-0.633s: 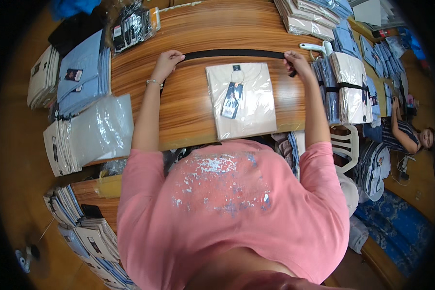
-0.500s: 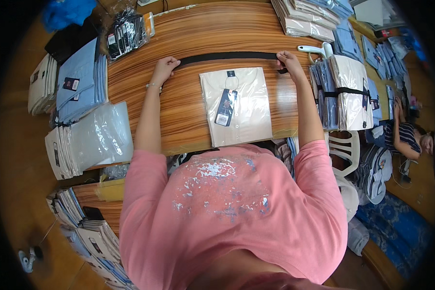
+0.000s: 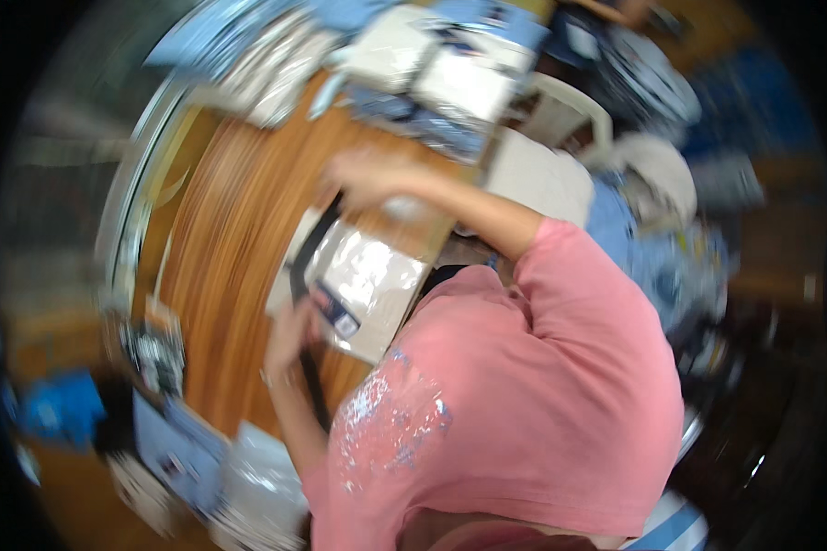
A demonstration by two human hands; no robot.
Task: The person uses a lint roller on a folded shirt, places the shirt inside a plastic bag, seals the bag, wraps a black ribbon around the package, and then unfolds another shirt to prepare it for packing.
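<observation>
A black strap (image 3: 316,241) runs slantwise across the upper part of a folded cream shirt (image 3: 377,275) in a shiny clear bag on the table. My right hand (image 3: 363,180), smeared by motion, is closed at the strap's far end, beyond the shirt. Closer to the other end, my left hand (image 3: 290,332) grips the strap beside the shirt's dark blue hang tag (image 3: 336,310). A loose length of strap trails from the left hand toward my body, along the left forearm.
Strapped bundles of bagged shirts (image 3: 469,87) and a pale-handled tool (image 3: 326,95) lie past my right hand. A white plastic chair (image 3: 570,106) stands beside the table (image 3: 220,275). Blue folded shirts (image 3: 179,450) and clear bags (image 3: 262,468) are at lower left.
My view has swung round, so table and shirt appear turned. My hands have come closer together, bringing the strap from beyond the shirt down over it; its stretched span is shorter.
</observation>
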